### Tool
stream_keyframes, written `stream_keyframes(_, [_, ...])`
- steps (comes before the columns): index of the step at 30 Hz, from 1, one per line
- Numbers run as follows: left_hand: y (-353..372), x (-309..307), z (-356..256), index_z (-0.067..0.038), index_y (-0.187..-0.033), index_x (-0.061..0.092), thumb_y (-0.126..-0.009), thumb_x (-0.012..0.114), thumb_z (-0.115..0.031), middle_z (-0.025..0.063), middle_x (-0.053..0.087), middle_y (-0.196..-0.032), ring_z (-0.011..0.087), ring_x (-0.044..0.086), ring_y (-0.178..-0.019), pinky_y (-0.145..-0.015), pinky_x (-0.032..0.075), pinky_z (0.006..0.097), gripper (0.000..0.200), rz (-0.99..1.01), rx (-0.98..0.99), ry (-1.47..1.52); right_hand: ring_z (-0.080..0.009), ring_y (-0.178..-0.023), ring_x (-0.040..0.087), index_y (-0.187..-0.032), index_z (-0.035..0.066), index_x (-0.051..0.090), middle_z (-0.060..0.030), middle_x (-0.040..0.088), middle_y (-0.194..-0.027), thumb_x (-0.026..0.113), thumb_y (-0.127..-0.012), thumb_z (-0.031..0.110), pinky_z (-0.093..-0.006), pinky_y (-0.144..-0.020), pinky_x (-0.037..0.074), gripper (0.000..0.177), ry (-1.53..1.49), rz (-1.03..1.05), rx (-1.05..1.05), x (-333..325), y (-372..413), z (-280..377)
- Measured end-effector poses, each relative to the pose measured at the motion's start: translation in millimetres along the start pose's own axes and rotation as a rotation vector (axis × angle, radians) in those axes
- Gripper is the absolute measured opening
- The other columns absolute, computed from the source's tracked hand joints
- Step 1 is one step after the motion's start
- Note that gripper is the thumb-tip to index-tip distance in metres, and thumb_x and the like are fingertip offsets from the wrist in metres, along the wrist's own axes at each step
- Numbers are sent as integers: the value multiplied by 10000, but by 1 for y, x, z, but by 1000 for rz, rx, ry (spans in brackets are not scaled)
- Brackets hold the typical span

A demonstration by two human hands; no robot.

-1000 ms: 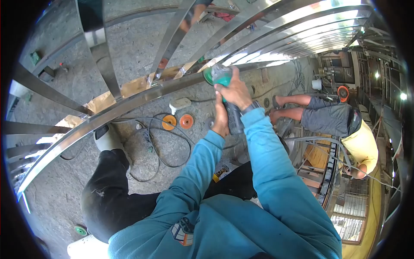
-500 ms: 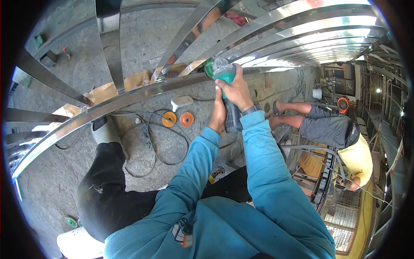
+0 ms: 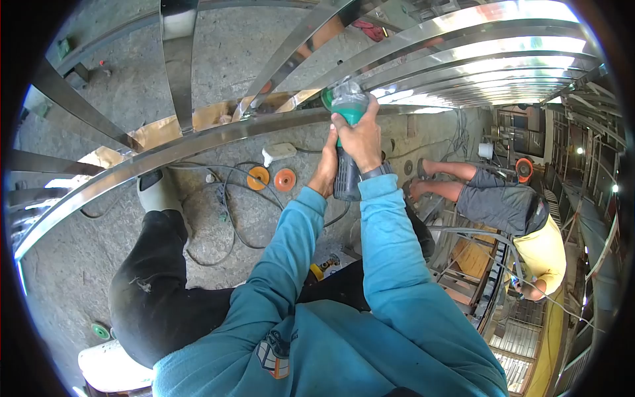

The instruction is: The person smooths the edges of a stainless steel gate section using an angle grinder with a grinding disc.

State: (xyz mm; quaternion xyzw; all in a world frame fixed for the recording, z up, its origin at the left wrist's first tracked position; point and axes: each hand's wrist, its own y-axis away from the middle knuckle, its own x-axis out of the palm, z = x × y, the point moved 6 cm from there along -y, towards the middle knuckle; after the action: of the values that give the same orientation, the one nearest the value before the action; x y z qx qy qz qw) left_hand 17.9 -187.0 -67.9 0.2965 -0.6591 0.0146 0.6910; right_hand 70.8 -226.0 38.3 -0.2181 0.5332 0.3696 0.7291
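Both of my hands are closed around a green and black angle grinder (image 3: 350,116). My right hand (image 3: 364,142) wraps its green front part, just behind the clear guard. Farther back, my left hand (image 3: 324,173) grips the dark body from the left side. A green disc (image 3: 327,98) at the grinder's head is at the shiny metal rail (image 3: 218,140), beside the slats; whether it touches cannot be made out. Polished slats (image 3: 177,73) run from this curved rail.
On the concrete floor lie an orange disc (image 3: 285,179), a yellow-orange disc (image 3: 258,179), a white bottle-like object (image 3: 279,152) and a looped black cable (image 3: 228,218). To the right, another person in a yellow shirt (image 3: 542,248) works near a metal frame. A green disc (image 3: 100,331) lies at lower left.
The grinder's rear end has swung slightly left while its head has shifted a little right in view. The metalwork has also shifted slightly in view. Both hands keep their hold.
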Motion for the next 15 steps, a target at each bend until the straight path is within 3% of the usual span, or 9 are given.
stream_keyframes(11, [4, 5, -2, -33, -1403, 483, -1009, 340, -663, 144, 658, -1237, 228, 691, -1018, -863, 583, 349, 756, -13, 35, 26, -449, -972, 684, -1488, 70, 257, -317, 673, -1039, 777, -808, 305, -476, -871, 517, 888, -11, -3, 14, -4, 2, 1])
stream_keyframes(13, [1, 1, 3, -23, -1414, 474, -998, 333, -691, 150, 645, -1260, 233, 678, -1054, -886, 572, 354, 799, -17, 23, 22, -547, -994, 638, -1468, 110, 250, -362, 657, -1069, 763, -822, 285, -563, -893, 493, 844, -8, 1, -50, 3, -2, -4])
stream_keyframes(15, [-2, -5, 12, -13, -1424, 464, -986, 327, -720, 155, 633, -1282, 239, 664, -1090, -910, 560, 358, 843, -28, 12, 19, -544, -1012, 637, -1483, 117, 242, -358, 659, -1072, 761, -824, 296, -557, -901, 498, 859, 28, 29, -22, 9, -2, -12])
